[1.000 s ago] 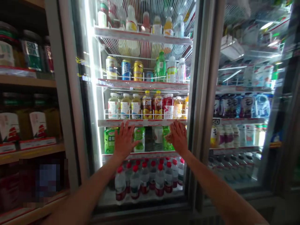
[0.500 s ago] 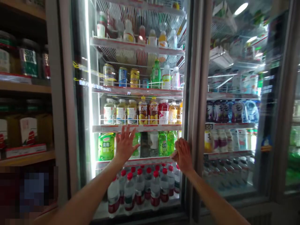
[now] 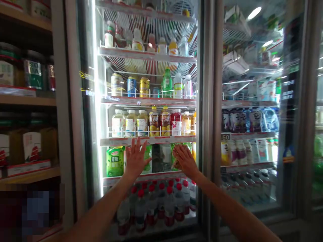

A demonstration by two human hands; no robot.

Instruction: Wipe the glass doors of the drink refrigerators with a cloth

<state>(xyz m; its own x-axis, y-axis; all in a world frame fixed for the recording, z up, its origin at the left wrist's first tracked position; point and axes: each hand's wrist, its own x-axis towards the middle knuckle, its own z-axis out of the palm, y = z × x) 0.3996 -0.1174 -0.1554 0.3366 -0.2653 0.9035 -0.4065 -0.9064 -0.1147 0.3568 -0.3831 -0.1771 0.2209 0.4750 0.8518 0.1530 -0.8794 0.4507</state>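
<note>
Spread flat with fingers apart, my left hand (image 3: 136,158) appears to rest on the glass door of a lit drinks fridge. A green pouch-like pack (image 3: 115,161) stands behind the glass to its left. My right hand (image 3: 186,161) presses a crumpled brownish cloth (image 3: 176,164) against the same glass, its fingers over most of it. Through the pane, right behind that hand, are green bottles (image 3: 189,145), mostly hidden. Above both hands runs a shelf of bottled drinks, including brown tea bottles (image 3: 165,122) with yellow caps.
Red-capped water bottles (image 3: 169,205) stand on the fridge floor. A metal door frame (image 3: 214,101) separates this door from another glass door on the right. On the left, wooden shelves (image 3: 27,99) hold large jars. Reflections streak the glass.
My right hand has moved left with the cloth, from beside the door frame to in front of the green bottles. My left hand stays spread in nearly the same place.
</note>
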